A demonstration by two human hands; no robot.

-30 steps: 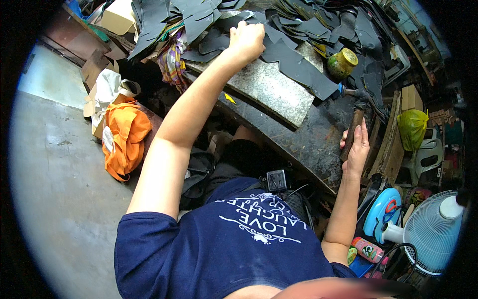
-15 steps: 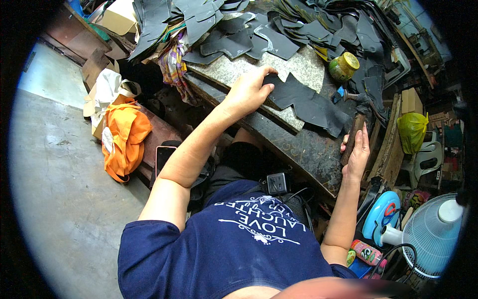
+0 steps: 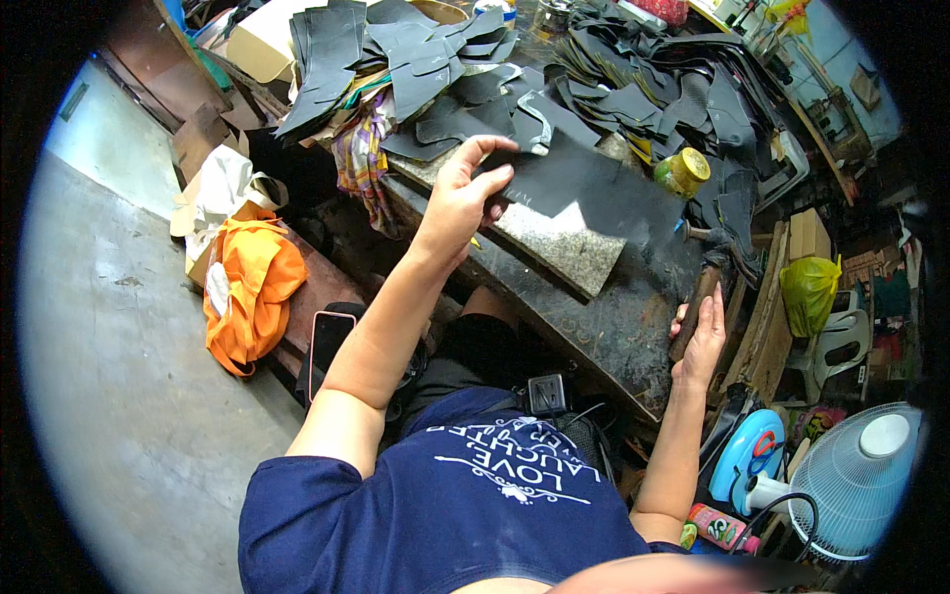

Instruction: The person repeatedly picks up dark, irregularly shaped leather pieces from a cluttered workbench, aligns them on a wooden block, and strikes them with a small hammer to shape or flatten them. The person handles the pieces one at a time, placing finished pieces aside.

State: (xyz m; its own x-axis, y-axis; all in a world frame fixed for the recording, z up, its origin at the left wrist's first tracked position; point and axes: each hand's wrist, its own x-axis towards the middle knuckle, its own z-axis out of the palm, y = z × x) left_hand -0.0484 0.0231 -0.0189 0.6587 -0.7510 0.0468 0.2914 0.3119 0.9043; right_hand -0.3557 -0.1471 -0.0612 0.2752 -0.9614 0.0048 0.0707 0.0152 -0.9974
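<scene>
The black piece, now farther over the stone slab than before, is pinched at its left end by the left hand, its long axis running rightward toward the hammer whose handle the right hand grips.

A workshop is indicated: cut black pieces are heaped across a scuffed dark workbench, a speckled slab is laid there, and a hammer-like tool is held.
</scene>
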